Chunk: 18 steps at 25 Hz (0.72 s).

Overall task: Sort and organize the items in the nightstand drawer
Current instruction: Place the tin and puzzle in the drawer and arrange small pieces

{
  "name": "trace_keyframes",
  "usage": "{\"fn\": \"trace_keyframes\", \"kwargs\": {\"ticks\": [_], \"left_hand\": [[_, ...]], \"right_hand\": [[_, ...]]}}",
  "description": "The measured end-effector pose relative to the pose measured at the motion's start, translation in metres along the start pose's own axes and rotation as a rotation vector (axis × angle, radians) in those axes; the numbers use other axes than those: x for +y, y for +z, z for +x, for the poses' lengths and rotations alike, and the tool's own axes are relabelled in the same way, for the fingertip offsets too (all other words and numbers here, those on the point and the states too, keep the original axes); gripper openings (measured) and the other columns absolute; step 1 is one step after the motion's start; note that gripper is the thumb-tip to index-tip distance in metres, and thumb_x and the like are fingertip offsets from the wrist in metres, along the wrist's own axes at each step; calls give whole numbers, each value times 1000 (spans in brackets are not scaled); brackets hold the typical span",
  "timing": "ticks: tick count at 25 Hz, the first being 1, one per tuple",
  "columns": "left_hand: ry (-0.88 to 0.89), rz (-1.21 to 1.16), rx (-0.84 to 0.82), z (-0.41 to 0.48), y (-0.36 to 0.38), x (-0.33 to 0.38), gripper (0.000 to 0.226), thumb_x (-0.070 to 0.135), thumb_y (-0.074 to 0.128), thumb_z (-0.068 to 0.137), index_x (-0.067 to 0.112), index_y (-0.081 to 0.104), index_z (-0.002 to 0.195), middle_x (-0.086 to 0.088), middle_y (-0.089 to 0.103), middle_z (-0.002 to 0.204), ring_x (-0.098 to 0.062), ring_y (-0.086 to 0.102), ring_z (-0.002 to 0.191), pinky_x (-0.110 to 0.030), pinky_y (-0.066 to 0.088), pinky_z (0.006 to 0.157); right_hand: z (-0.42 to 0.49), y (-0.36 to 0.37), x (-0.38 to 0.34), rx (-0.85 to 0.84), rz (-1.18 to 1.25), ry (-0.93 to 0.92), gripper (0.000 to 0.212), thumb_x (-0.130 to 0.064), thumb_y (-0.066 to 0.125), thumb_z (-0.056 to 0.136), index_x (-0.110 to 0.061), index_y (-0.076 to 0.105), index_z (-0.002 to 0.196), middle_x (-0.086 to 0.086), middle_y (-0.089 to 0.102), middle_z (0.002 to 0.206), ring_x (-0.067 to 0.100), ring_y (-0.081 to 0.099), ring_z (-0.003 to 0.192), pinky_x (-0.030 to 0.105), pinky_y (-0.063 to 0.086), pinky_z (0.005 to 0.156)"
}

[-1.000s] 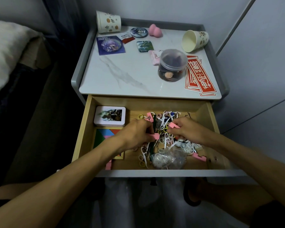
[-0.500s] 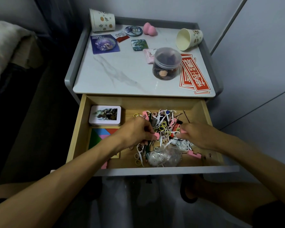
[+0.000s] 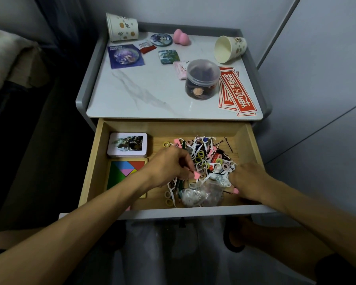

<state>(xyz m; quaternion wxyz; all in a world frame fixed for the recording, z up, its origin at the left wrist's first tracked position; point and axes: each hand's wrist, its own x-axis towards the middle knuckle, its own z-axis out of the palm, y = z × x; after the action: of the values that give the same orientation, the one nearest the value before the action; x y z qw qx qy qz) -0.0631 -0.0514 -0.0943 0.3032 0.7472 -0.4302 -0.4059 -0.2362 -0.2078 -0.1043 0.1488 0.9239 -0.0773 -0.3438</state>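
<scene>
Most of the sorting looks undone: inside the drawer [image 3: 93, 161] a tangled pile [image 3: 206, 159] of hair ties, floss picks, pins and pink bits spreads from the centre toward 2 o'clock, with a clear bag [image 3: 201, 195] of more small items slumped at 6 o'clock against the front wall. Only the left side reads as orderly, with a tin [image 3: 127, 144] lying flat at 10 o'clock and a puzzle [image 3: 123, 171] just below it at 8 o'clock, the two nearly touching. Judging by that, the loose items have yet to be split into kinds and given places of their own. Both forearms reach in from 6 o'clock over the front rim. The left hand [image 3: 169, 165] sits palm down at the pile's 9 o'clock edge, fingers curled, its tips pinching a pink clip [image 3: 196, 175] held just above the mess. The right hand [image 3: 249, 179] is lower, at 4 o'clock in the drawer, knuckles up and fingers bent down into the pile's edge; a pink tab [image 3: 235, 190] shows at its near side, but whether it is gripped or merely lying there I cannot tell. On the top [image 3: 152, 95] above stand a jar [image 3: 202, 79], cups and cards, well apart from both hands.
</scene>
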Motion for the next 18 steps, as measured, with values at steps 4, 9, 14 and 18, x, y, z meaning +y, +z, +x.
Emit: {"fn": "trace_keyframes", "kwargs": {"ticks": [4, 9, 14, 18], "left_hand": [[-26, -69, 43, 0, -2, 1, 17, 16, 84, 74, 24, 70, 78, 12, 66, 73, -1, 60, 67, -14, 45, 60], [-36, -269, 104, -5, -5, 4, 13, 9, 79, 78, 9, 76, 90, -11, 70, 77, -6, 61, 63, -14, 47, 58], [-106, -257, 229, -10, -20, -7, 9, 10, 75, 83, 7, 73, 91, -6, 74, 81, -8, 65, 64, -16, 50, 57], [-165, -221, 245, -16, -28, -16, 8, 11, 75, 84, 7, 71, 91, -4, 73, 80, -6, 64, 62, -12, 48, 55]], "right_hand": [[-8, -10, 14, 79, 392, 40, 24, -37, 53, 98, -16, 64, 98, 2, 67, 98, 13, 63, 86, 27, 53, 82], [1, -45, 15, 356, 1132, -111, 19, -34, 59, 95, -25, 62, 78, -7, 55, 70, 6, 50, 64, 25, 40, 63], [28, -54, -5, 452, 851, -49, 14, -32, 68, 90, -20, 68, 97, -13, 61, 80, 3, 58, 77, 21, 38, 63], [51, -39, -21, 302, 662, -39, 13, -28, 69, 91, -16, 63, 90, 1, 67, 83, 16, 66, 78, 26, 40, 59]]}}
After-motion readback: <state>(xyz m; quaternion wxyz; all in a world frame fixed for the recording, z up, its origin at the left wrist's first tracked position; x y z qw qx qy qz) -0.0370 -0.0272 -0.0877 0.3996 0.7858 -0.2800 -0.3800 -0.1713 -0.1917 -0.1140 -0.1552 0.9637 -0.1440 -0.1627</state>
